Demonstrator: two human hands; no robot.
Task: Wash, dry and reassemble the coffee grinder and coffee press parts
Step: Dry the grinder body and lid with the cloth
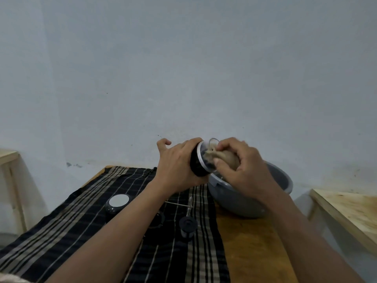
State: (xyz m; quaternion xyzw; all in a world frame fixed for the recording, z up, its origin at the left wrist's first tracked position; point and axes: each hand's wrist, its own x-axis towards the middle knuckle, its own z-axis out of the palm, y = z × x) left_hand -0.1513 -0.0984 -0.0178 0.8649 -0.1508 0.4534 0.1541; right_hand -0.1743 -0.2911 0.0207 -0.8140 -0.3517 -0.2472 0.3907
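My left hand grips a black cylindrical grinder part with a clear open end, held on its side above the table. My right hand holds a beige cloth bunched up and pushed into that clear end. On the dark striped cloth below lie a round black lid with a pale top, a small black ring-shaped part and a thin metal rod with a screw piece. My left forearm hides another black part.
A grey plastic basin sits on the wooden table right of the striped cloth, under my right hand. Pale wooden furniture stands at the far left and at the right. A blue-grey wall lies behind.
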